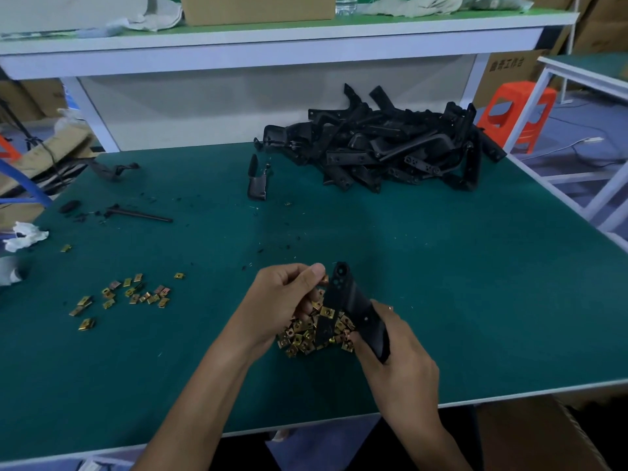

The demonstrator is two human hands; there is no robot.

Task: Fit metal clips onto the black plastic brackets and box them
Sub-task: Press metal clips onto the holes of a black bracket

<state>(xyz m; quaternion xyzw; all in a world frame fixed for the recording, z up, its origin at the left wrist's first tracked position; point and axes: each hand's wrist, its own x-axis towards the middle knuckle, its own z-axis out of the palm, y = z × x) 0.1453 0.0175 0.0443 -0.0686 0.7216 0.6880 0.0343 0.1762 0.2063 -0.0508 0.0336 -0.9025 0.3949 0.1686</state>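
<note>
Right hand [397,362] grip wraps bracket [356,300] base; left hand [285,297] grip pinches clip [324,279] beside bracket tip.

Bracket pile [390,147] sits far right on the surface [475,283]; clip heap [306,338] near front; scattered clips [129,294] lie left.
</note>
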